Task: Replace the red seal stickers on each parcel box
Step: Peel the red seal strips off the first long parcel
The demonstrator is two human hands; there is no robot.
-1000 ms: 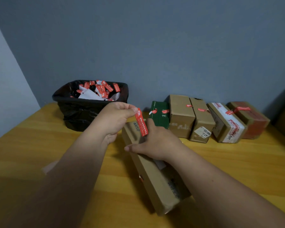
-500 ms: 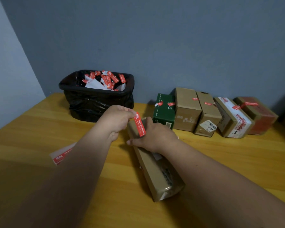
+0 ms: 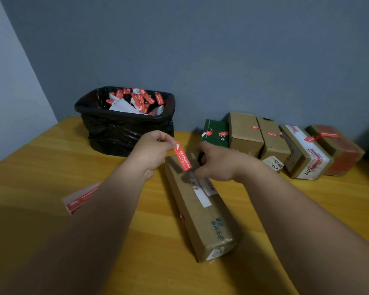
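A long brown parcel box [image 3: 202, 209] lies on the wooden table, its far end under my hands. My left hand [image 3: 153, 150] pinches the top end of a red seal sticker [image 3: 182, 156], which hangs slanted with its lower end at the box's top face. My right hand [image 3: 218, 162] is just right of the sticker with loosely curled fingers, and its fingertips touch the box top. I see nothing held in it. A backing sheet with red stickers [image 3: 81, 198] lies on the table, partly hidden by my left forearm.
A black-lined bin [image 3: 124, 133] holding several used red stickers and white backing stands at the wall. To its right is a row of parcels: a green box [image 3: 216, 130], two brown boxes [image 3: 245, 133], a white-taped box [image 3: 307, 154] and a reddish box [image 3: 339, 150].
My right hand has lifted its palm off the long box and shifted right, leaving only fingertips on the top. My left hand still pinches the sticker, whose lower end is now at the box.
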